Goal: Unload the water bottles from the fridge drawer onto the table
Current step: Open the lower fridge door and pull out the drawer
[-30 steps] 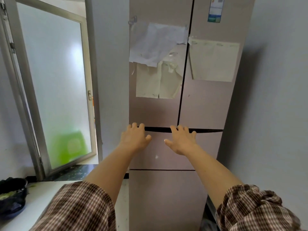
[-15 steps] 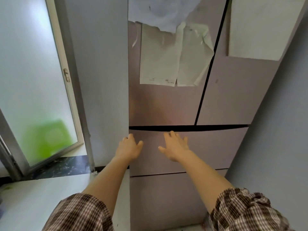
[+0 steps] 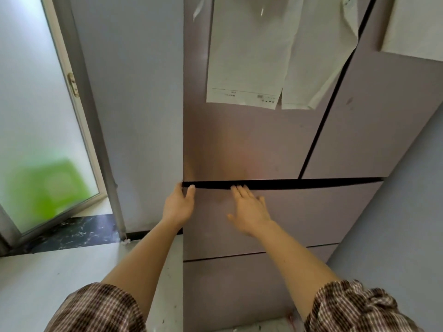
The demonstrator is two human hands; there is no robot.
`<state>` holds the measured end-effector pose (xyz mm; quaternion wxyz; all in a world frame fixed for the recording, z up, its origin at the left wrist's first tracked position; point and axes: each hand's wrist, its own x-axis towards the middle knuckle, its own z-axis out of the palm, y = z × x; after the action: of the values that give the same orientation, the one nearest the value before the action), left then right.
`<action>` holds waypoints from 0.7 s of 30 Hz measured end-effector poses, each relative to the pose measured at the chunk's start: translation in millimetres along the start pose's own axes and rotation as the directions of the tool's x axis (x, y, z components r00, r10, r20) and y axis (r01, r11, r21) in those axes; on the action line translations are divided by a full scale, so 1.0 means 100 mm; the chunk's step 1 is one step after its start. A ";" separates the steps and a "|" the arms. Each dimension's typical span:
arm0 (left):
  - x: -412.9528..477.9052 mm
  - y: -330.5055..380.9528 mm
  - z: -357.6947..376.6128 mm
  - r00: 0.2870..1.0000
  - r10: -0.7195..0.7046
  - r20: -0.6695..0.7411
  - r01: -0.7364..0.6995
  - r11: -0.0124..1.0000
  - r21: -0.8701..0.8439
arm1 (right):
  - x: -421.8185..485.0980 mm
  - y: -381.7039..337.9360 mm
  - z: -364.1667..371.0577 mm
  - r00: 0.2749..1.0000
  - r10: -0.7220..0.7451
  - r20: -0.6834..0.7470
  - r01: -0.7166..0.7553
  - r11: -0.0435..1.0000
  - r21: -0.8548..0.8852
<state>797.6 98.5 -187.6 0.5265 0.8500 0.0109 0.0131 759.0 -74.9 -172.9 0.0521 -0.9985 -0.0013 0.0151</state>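
Left hand (image 3: pixel 178 204): gripping the top left corner of the fridge drawer (image 3: pixel 311 212). The thumb lies on the front face with its tip at the dark gap (image 3: pixel 311 184) above. The fingers wrap round the left edge and are mostly hidden.

Right hand (image 3: pixel 249 210): spread flat against the drawer front, just right of the left hand. Fingers are straight, their tips reaching the lower lip of the same gap. It holds nothing.

The drawer front lies under both hands and runs well off to the right. Whether it has left its shut position cannot be told. Its inside is hidden, so the water bottles cannot be seen.

Surroundings: a lower drawer (image 3: pixel 239 295) sits directly beneath. Two upper doors stand above the gap. Paper sheets (image 3: pixel 244 56) hang on the left door, with another sheet (image 3: pixel 417 25) on the right door. Checked sleeves (image 3: pixel 100 310) cover both upper arms. Left of the fridge are a grey wall panel (image 3: pixel 134 104) and a frosted window (image 3: pixel 36 92) with a green blur behind it. A dark marbled sill (image 3: pixel 72 233) lies below it, and a white surface (image 3: pixel 36 283) nearer the person.
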 end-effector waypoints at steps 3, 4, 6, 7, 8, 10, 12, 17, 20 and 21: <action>0.05 -0.01 0.02 0.998 -0.047 -0.031 0.044 0.995 -0.085 | 0.04 -0.02 -0.03 1.000 0.006 0.009 -0.006 1.000 0.001; 0.06 0.00 0.01 0.998 -0.054 -0.026 0.051 0.995 -0.087 | 0.04 -0.02 -0.04 1.000 0.008 0.014 -0.008 1.000 0.002; 0.07 0.01 -0.02 0.998 -0.056 -0.005 0.056 0.997 -0.045 | 0.02 -0.02 -0.05 1.000 0.013 0.029 -0.013 1.000 0.002; 0.07 0.01 -0.03 0.998 -0.056 0.005 0.056 0.998 -0.018 | -0.01 -0.02 -0.05 0.999 0.015 0.036 -0.015 1.000 0.000; 0.05 0.00 -0.05 0.998 -0.053 0.015 0.053 0.999 0.004 | -0.04 -0.01 -0.05 0.999 0.014 0.041 -0.014 1.000 -0.001; -0.07 0.00 -0.08 0.997 -0.060 0.038 0.060 0.998 0.007 | -0.16 0.02 -0.06 0.999 0.006 0.048 -0.007 1.000 0.017; -0.23 0.02 -0.11 0.994 -0.083 0.072 0.085 0.996 -0.023 | -0.31 0.06 -0.08 0.998 -0.006 0.055 0.002 0.997 0.074; -0.67 0.05 -0.17 0.979 -0.015 0.203 0.020 1.000 -0.022 | -0.78 0.20 -0.21 0.998 -0.023 0.051 0.010 0.971 0.241; -0.92 0.17 -0.18 0.918 0.051 0.393 -0.070 0.997 0.034 | -1.12 0.35 -0.26 0.999 0.012 0.036 -0.023 0.947 0.319; -1.01 0.21 -0.17 0.881 0.065 0.468 -0.103 0.993 0.057 | -1.24 0.41 -0.28 0.999 0.031 0.024 -0.037 0.940 0.338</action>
<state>696.2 101.4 -162.3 0.4784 0.8483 -0.1518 -0.1687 636.2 -118.9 -146.0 0.2226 -0.9744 0.0181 0.0253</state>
